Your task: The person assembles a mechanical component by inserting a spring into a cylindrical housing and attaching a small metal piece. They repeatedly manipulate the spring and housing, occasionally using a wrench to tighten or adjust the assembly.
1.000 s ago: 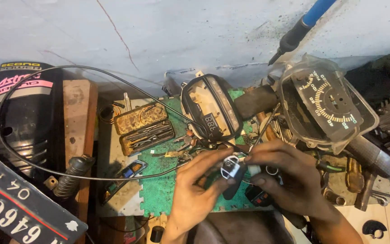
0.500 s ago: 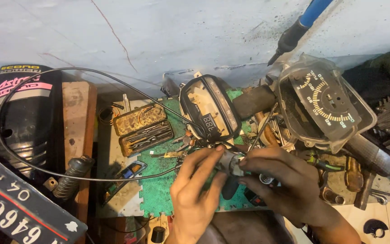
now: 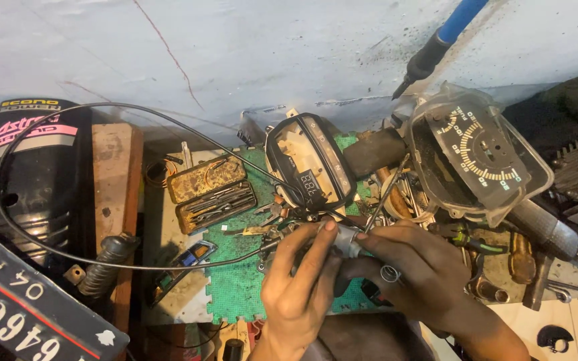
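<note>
We're pinching the cable end (image 3: 346, 239) low-center between both hands, left (image 3: 299, 284) and right (image 3: 419, 271) fingers closed on it; cable (image 3: 55, 251) is looping loose, meter (image 3: 309, 170) sitting open.

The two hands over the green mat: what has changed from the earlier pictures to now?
The left hand and right hand closed together around the small grey metal cable fitting, the left fingers now pinching it. The long black cable, gauge housings and open tool case stayed in place.
</note>
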